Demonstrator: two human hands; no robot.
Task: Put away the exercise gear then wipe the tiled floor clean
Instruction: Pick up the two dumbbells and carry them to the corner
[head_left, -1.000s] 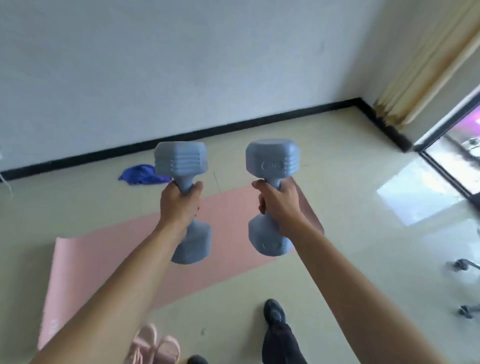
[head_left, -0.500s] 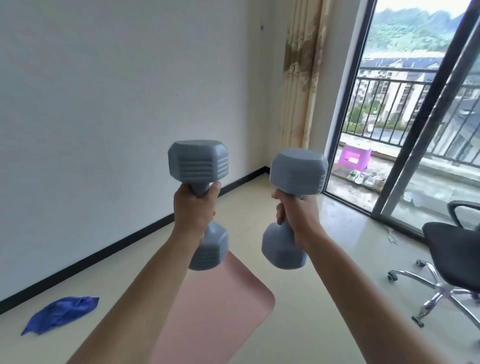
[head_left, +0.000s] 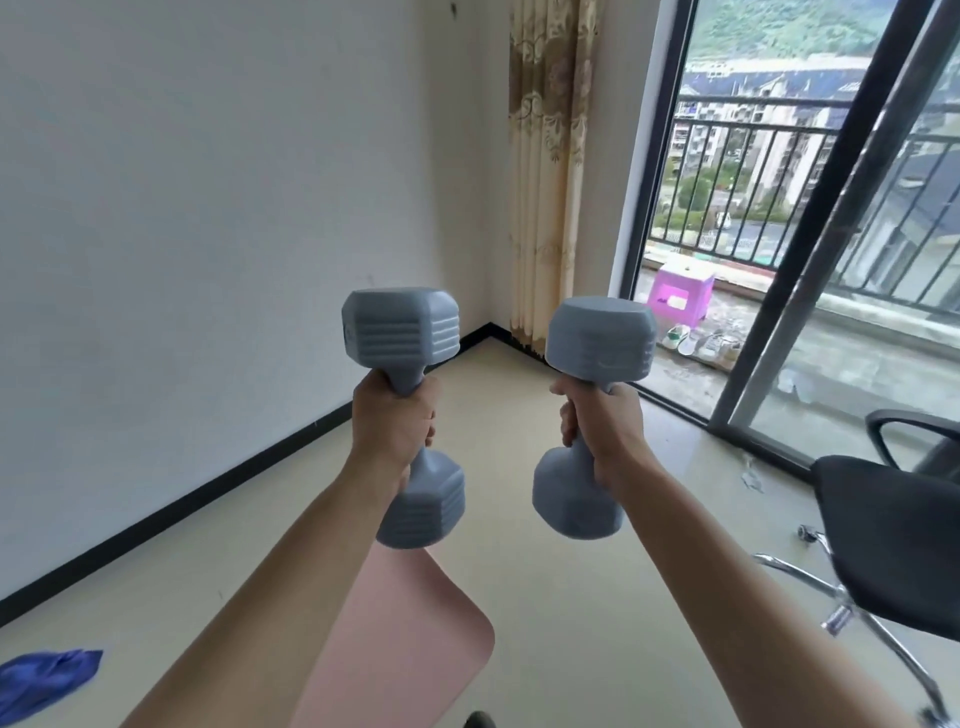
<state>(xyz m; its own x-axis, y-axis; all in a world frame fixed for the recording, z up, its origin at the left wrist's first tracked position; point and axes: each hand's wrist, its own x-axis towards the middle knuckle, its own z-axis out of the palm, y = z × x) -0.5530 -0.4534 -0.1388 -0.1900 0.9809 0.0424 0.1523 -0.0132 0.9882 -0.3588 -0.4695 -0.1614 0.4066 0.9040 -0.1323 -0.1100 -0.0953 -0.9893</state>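
No legible text, no readable labels, brands or numbers anywhere

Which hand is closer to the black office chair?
Right. The right hand is on the side of the chair; the left hand is farther off, toward the wall.

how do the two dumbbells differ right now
The left dumbbell, in the left hand, hangs over the end of the pink mat; the right dumbbell, in the right hand, hangs over bare floor. The left dumbbell's top head shows clear ridges; the right dumbbell's look fainter. Both are grey, hex-headed, roughly upright and gripped by the handle.
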